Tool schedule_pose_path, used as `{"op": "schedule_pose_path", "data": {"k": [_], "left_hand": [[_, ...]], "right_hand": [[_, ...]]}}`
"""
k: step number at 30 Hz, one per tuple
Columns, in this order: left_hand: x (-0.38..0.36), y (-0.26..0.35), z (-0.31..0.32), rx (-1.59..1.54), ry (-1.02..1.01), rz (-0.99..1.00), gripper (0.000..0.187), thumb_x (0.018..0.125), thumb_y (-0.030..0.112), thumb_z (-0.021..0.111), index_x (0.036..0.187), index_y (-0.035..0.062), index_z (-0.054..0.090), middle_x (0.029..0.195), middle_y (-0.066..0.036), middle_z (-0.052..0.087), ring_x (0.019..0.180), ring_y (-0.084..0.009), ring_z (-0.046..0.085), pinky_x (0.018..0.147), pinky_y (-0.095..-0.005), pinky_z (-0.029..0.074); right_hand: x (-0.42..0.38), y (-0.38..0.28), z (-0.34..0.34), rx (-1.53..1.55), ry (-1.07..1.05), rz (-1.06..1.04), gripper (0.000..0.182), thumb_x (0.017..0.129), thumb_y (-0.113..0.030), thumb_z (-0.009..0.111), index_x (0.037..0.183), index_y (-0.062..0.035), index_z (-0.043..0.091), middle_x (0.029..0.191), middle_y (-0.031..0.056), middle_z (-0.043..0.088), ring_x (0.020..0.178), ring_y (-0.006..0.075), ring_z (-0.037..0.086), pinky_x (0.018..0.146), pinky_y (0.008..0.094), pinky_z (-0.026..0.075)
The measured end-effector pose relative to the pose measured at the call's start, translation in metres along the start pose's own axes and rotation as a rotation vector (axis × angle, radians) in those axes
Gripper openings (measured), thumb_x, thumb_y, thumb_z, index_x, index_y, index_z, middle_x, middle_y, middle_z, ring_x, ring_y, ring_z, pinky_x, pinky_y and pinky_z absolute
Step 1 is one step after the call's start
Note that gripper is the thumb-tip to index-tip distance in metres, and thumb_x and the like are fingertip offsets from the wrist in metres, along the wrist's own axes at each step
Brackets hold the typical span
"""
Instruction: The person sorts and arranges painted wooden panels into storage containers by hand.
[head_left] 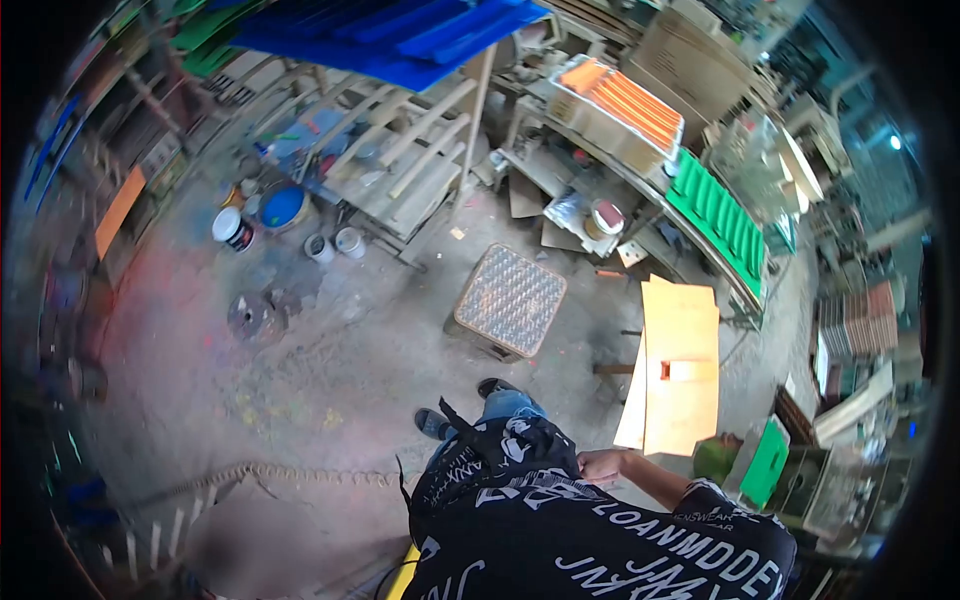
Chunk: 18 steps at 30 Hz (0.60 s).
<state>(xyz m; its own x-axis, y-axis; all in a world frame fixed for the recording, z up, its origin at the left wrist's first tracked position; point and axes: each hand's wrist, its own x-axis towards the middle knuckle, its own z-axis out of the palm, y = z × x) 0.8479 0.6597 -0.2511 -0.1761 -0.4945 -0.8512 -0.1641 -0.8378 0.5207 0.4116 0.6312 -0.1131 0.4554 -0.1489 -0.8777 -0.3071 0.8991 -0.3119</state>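
My right hand [600, 465] is at the right side of my waist, with the forearm bent in toward my body. Its fingers look curled against the black printed cloth [500, 445] there; whatever they may hold is hidden. Loose black strips stick out from that cloth. My left hand is out of sight. Pale orange panels [685, 390] lie stacked a little ahead of my right hand, apart from it. Beyond my feet stands a low square stool [510, 300] with a patterned top.
A slatted rack [410, 150] carries blue corrugated sheets [400, 40]. Paint buckets [283, 205] stand on the floor. At right are orange slats [625, 100], a green ridged panel [715, 220] and a green board [766, 462]. A coiled hose [270, 470] crosses the floor at left.
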Motion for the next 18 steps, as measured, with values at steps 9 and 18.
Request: {"op": "schedule_pose_path", "data": {"k": [9, 18], "left_hand": [[0.033, 0.036, -0.023, 0.150, -0.114, -0.025, 0.007, 0.078, 0.012, 0.053, 0.080, 0.0058, 0.057, 0.069, 0.004, 0.051, 0.062, -0.0055, 0.047, 0.053, -0.0233, 0.037], [0.045, 0.057, -0.021, 0.216, -0.160, -0.039, 0.007, 0.078, 0.012, 0.053, 0.079, 0.0061, 0.056, 0.068, 0.004, 0.050, 0.061, -0.0053, 0.046, 0.052, -0.0230, 0.036]], "right_hand": [[0.014, 0.041, 0.056, 0.329, -0.055, -0.229, 0.026, 0.068, -0.004, 0.064, 0.093, 0.0004, 0.061, 0.087, 0.0042, 0.062, 0.073, 0.0124, 0.058, 0.063, 0.0239, 0.048], [0.068, 0.135, 0.060, 0.605, 0.063, -0.213, 0.075, 0.071, -0.024, 0.072, 0.129, 0.0015, 0.033, 0.124, 0.0075, 0.047, 0.104, 0.0157, 0.048, 0.087, 0.0294, 0.041]]}}
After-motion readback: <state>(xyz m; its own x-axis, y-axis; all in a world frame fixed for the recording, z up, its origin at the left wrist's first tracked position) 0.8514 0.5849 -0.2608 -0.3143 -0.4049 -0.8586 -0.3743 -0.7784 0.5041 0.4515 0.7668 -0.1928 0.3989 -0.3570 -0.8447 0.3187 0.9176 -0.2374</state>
